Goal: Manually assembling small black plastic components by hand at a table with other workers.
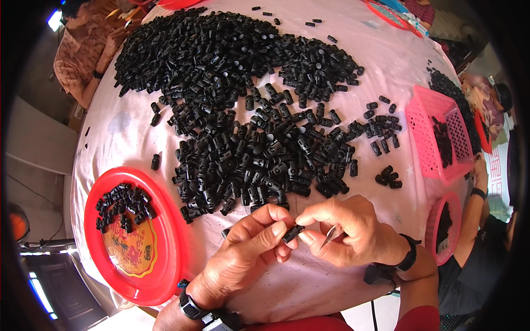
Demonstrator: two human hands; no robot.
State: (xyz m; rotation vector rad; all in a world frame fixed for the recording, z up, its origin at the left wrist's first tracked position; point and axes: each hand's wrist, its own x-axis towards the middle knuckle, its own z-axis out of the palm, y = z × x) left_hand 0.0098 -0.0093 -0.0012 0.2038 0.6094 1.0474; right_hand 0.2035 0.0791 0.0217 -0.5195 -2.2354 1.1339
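Observation:
Near the table's front edge, my left hand [245, 248] pinches a black cord lock [293, 233] between thumb and forefinger. My right hand [353, 231] meets it from the other side, thumb and forefinger closed at the piece's upper end. A thin, shiny metal tool [330, 234] sticks out between the fingers of my right hand; its kind is unclear, as most of it is hidden. Just beyond both hands spreads a big pile of similar black cord locks [259, 160].
On the left, a red plate [171, 259] bears several cord locks. A pink basket [426, 102] and a smaller pink basket [433, 220] with dark pieces stand right. The tablecloth [118, 143] is pale pink. Other people sit at the far left [83, 49] and right [480, 243].

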